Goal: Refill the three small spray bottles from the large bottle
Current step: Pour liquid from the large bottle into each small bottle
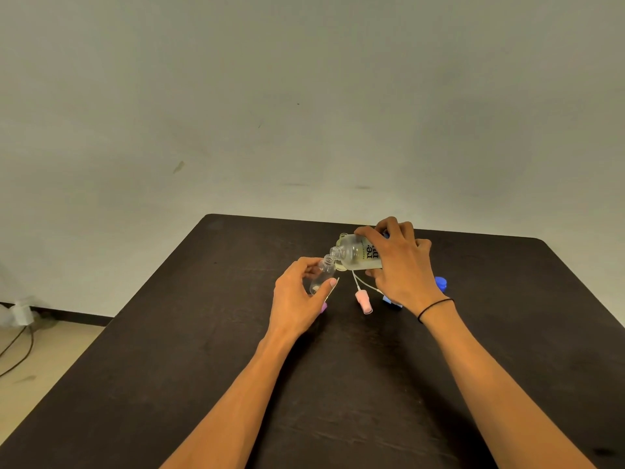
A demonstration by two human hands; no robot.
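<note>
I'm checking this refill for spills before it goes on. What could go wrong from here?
1. The large bottle is tipped with its mouth beside the small bottle's narrow neck, so liquid may miss.
2. The pink spray cap lies right below and could get wet.

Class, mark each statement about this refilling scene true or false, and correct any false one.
1. The right hand tilts the large bottle toward the small bottle. True.
2. The left hand lies flat on the table. False: it holds the small bottle.
3. A pink spray cap lies on the table. True.
4. The small bottle has its cap on. False: its threaded neck is open.
5. The table is white. False: it is dark.
</note>
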